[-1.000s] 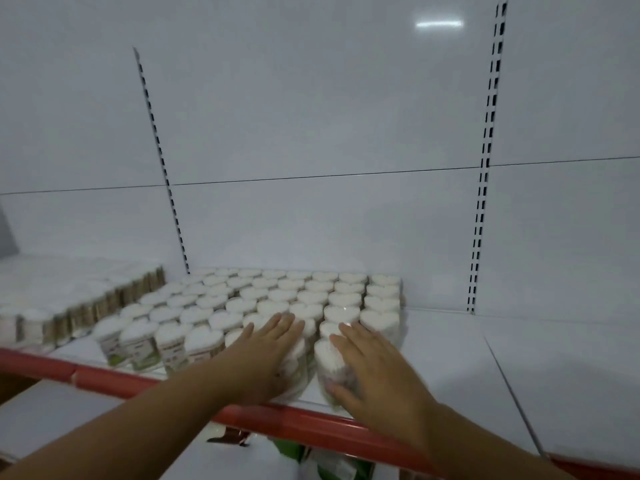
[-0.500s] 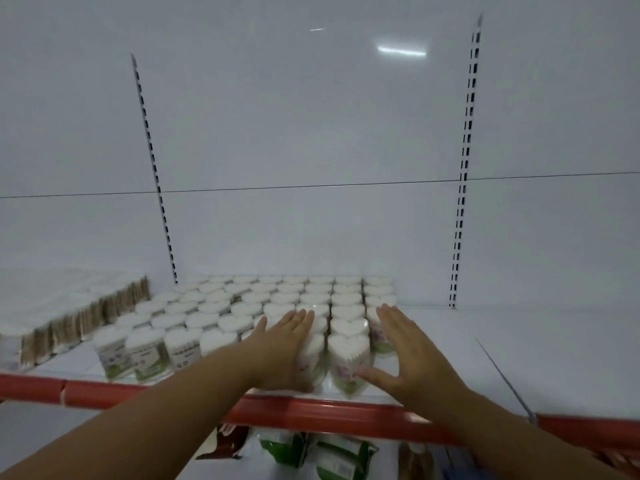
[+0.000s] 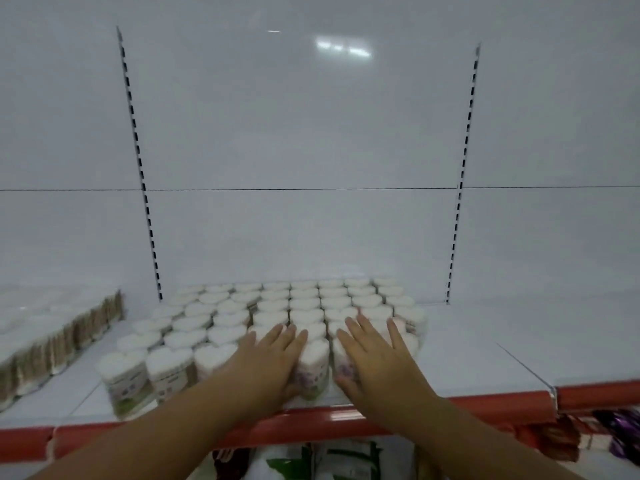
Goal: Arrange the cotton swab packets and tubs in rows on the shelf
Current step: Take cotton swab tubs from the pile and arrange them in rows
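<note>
Several heart-shaped cotton swab tubs (image 3: 298,308) with white tops stand in rows on the white shelf (image 3: 485,355). My left hand (image 3: 273,358) lies flat with straight fingers over the front tubs, its thumb side against a front tub (image 3: 311,367) with a pink label. My right hand (image 3: 375,358) lies flat over the front tubs at the block's right end, fingers spread and straight, thumb low at a tub's front. Flat cotton swab packets (image 3: 52,337) stand packed together at the far left of the shelf.
The shelf's red front edge (image 3: 485,407) runs under my wrists. Bare shelf surface extends to the right of the tubs. Two slotted uprights (image 3: 462,174) run up the white back panel. Packaged goods (image 3: 318,459) show on the level below.
My right hand has moved from the right side of the tubs onto their tops. My left hand stays flat on the front tubs. The view has shifted left.
</note>
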Demonstrator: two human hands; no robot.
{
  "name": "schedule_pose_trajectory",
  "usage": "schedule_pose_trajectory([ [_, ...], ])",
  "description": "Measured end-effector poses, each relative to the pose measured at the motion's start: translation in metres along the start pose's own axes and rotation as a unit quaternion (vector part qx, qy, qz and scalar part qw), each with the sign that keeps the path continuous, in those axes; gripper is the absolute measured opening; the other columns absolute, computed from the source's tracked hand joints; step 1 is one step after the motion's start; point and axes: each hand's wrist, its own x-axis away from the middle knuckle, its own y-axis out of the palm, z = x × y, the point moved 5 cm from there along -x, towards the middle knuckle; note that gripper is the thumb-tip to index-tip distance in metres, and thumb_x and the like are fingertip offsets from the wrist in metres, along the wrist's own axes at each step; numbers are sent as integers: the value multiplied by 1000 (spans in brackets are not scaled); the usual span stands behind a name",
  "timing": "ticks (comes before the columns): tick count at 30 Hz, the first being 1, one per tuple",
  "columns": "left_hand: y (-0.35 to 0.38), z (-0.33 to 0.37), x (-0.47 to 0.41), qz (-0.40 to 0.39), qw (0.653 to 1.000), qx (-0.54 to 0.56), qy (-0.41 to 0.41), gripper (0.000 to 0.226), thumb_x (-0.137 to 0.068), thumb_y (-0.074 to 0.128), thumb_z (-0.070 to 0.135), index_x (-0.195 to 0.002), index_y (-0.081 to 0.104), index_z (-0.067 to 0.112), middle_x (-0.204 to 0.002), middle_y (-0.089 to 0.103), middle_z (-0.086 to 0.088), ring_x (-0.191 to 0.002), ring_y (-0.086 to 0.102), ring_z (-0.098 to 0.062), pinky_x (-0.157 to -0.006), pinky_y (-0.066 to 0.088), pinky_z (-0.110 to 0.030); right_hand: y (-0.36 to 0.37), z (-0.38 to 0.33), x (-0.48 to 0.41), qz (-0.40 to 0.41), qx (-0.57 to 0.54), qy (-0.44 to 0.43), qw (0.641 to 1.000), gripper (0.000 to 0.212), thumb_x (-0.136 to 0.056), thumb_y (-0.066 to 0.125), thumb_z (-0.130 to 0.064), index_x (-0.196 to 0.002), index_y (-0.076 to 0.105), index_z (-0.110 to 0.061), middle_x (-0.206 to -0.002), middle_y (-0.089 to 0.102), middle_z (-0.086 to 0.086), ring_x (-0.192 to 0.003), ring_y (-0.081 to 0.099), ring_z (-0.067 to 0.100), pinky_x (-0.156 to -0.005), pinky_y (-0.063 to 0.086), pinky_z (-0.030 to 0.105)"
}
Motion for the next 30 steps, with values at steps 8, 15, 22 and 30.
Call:
schedule_pose_trajectory([
  [8, -7, -13, 11, 53, 998, 17, 21, 87, -93, 36, 60, -151, -14, 19, -160, -16, -1, -146, -17, -18, -117, -12, -48, 7, -13, -9, -56, 3, 15, 998, 76, -94, 27, -59, -153, 4, -18, -161, -4, 5, -147, -11, 19, -113, -17, 41],
  [15, -2, -79, 58, 36, 997, 70, -9, 86, -92, 37, 62, -151, -13, 25, -158, -19, 9, -134, -28, -1, -113, -16, -29, -13, -47, -23, -5, -46, -59, 997, 64, -90, 54, -48, -141, 44, -11, -151, 35, 11, -142, 25, 27, -113, 2, 50],
  [22, -7, -122, 79, 65, 977, 177, -97, 76, -94, 40, 59, -153, 6, 28, -161, 1, 11, -140, -9, 3, -108, -5, -19, -6, -60, -61, -51, -160, -79, 983, 54, -98, 39, -46, -147, 32, -23, -156, 23, -6, -144, 7, 6, -113, -12, 27],
  [30, -11, -153, 22, 81, 971, 218, -51, 48, -95, 45, 50, -137, 40, 27, -143, 42, 6, -117, 41, -12, -92, 31, -23, 15, -56, -151, -70, -204, 11, 976, 32, -97, 47, -29, -128, 57, -26, -134, 53, -9, -122, 46, 10, -100, 32, 22],
])
